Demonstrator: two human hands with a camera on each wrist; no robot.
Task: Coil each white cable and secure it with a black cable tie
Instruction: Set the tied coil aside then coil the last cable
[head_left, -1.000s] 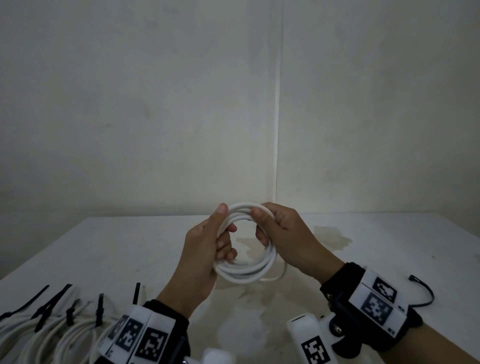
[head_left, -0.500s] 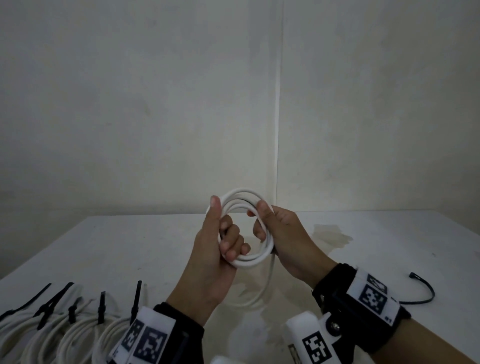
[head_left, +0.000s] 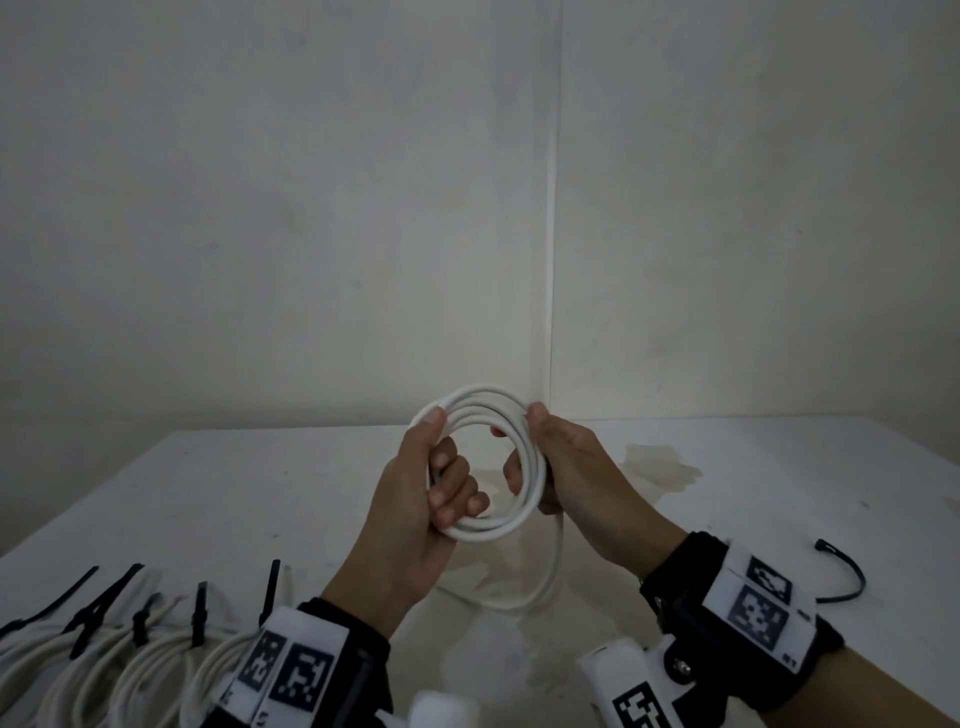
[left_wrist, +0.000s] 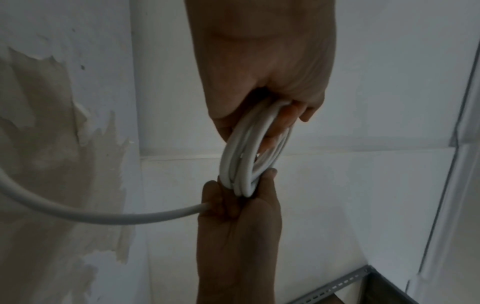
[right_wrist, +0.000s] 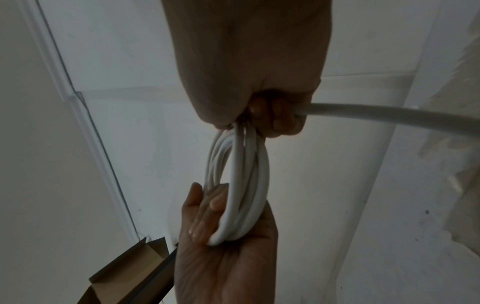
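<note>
Above the white table (head_left: 234, 499), white cable coil (head_left: 485, 400) in both clenched grips, left hand (head_left: 415, 499) and right hand (head_left: 576, 478).

The white cable (head_left: 524, 457) has a smooth, faintly glossy plastic sheath. The desk (head_left: 260, 493) is matt white, its coating stained and seemingly peeled to a duller beige patch (head_left: 657, 462). The loose cable tie (head_left: 844, 574) looks like matt black plastic. A flap of brown cardboard (right_wrist: 130, 265) shows a rough paper face. The wall (head_left: 260, 208) is flat, chalky paint.
</note>
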